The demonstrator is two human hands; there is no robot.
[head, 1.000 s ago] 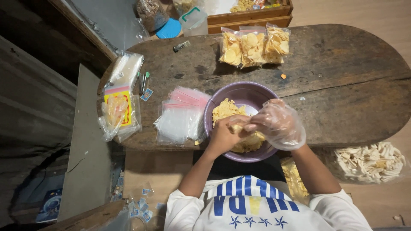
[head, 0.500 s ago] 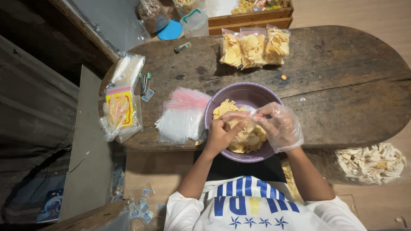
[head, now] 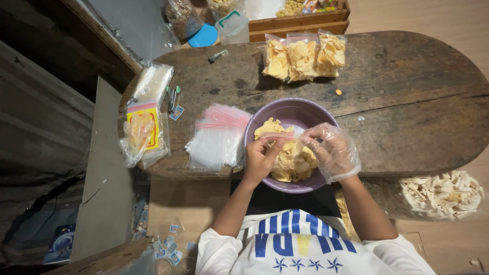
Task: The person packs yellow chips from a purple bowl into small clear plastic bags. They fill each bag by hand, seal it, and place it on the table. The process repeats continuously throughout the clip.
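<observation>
Far left edge of the dark oval wooden tabletop (head: pixel 407 102): a bundle of clear packets with a yellow-and-red printed card inside (head: pixel 144 130), lying flat near the rim, out of the working zone. Just right of it, a fanned stack of empty clear zip bags with pink seal strips (head: pixel 216 140), touching the bowl's left side, so it sits in easy reach of the left hand.

Centre, at the near edge: a round purple plastic bowl (head: pixel 300 109), part full of pale yellow chips (head: pixel 295 163). It is right in front of the person, so both hands work over it.

Left hand (head: pixel 261 159), bare, over the bowl's left half. Fingers curled closed, pinching the left end of a small clear zip bag with a pink strip (head: pixel 282 136), held level over the chips, mouth end stretched between the two hands. Probably held there so anything dropped falls back into the bowl.

Right hand (head: pixel 332 152), in a loose clear plastic glove, over the bowl's right half. Fingers bent and closed on the bag's right end; exact fingertip contact is blurred by the glove.

Far side of the table: three filled clear bags of yellow chips (head: pixel 303 53), side by side, set well apart from the bowl.

Right, below the table: a clear sack of pale strip-shaped crackers (head: pixel 440 193).
</observation>
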